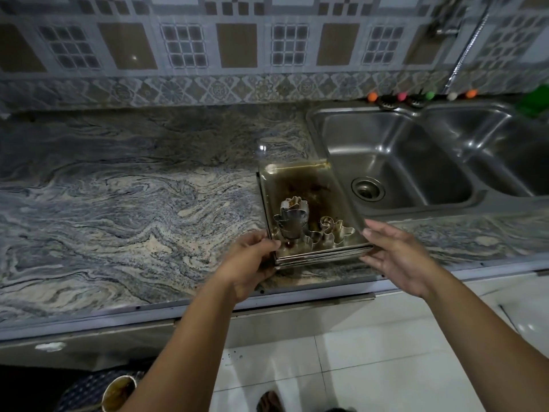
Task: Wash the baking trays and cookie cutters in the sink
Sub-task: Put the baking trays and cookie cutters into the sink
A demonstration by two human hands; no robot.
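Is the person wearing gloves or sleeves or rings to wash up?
No gloves. The left hand and the right hand are both bare, and both forearms are bare as far as the picture shows, with no sleeves in sight. No rings, bracelets or watch show on the fingers or wrists.

Cookie cutters [303, 226] sit in stacked baking trays [300, 185] on the counter [133, 188], left of the sink [395, 162].

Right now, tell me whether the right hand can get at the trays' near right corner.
Probably yes. The open right hand is right beside that corner of the trays, nothing between; the cutters sit inside, out of the way.
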